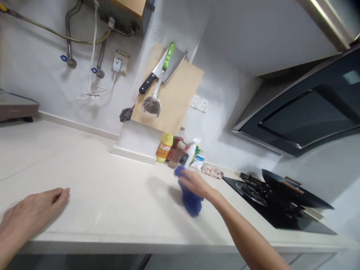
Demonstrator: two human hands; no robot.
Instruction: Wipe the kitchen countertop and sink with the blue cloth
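Observation:
My right hand (pixel 194 182), slightly blurred, is closed on a dark blue cloth (pixel 192 202) over the white countertop (pixel 112 195). The cloth hangs bunched on both sides of my fingers, and whether it touches the counter is hard to make out. On the left, my left hand (pixel 36 210) rests near the counter's front edge with its fingers curled in and the thumb against them; nothing shows in it. Behind the cloth, against the wall, stand a yellow bottle (pixel 164 148), a brown-red bottle (pixel 176 154) and a white spray bottle (pixel 191 152).
A black gas stove (pixel 281 206) bearing a dark wok (pixel 295 187) lies right. A crumpled pinkish cloth (pixel 212 171) sits beside it. On the wall hang a cutting board (pixel 180 93), knives and a metal spatula (pixel 152 105). A range hood (pixel 306 108) juts out at upper right.

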